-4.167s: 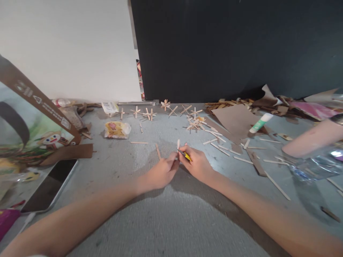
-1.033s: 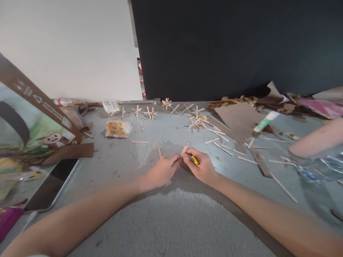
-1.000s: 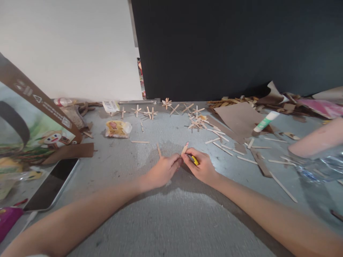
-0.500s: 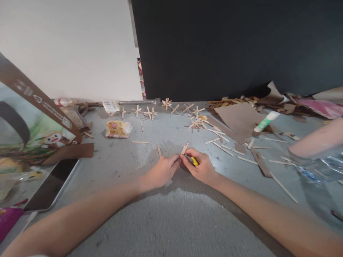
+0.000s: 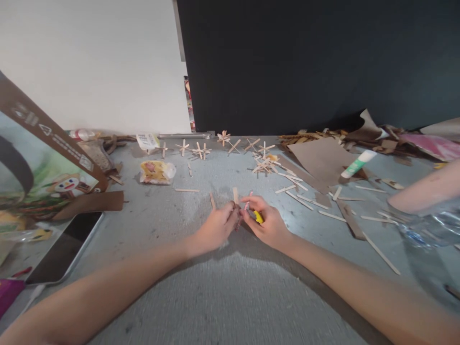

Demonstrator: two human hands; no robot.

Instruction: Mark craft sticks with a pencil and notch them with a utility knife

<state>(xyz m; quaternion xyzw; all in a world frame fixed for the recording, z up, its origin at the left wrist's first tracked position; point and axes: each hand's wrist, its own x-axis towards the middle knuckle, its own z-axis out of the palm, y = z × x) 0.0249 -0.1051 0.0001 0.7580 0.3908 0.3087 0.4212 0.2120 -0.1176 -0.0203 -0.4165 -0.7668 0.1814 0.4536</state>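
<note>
My left hand (image 5: 216,226) is closed around a wooden craft stick (image 5: 235,194) whose upper end stands up from the fingertips. Another stick (image 5: 212,200) juts out behind that hand's knuckles. Close against it, my right hand (image 5: 269,221) pinches a thin pink-and-white string (image 5: 247,206), which runs down beside the stick. Tucked in the right palm is a small yellow object (image 5: 258,217), mostly covered by fingers, so its kind is unclear. Where string and sticks meet, the fingertips hide them.
Crossed-stick stars (image 5: 198,151) line the back, beside a stick pile (image 5: 265,165). Loose sticks (image 5: 332,215), cardboard (image 5: 321,158) and a glue stick (image 5: 358,164) lie right, near another person's arm (image 5: 427,189) and a clear plastic bottle (image 5: 436,229). Left are a phone (image 5: 64,249), snack packet (image 5: 157,172) and printed bag (image 5: 53,163).
The held stick has turned from leaning right to nearly upright and shifted left. More of the string now shows between my hands. The view has shifted slightly.
</note>
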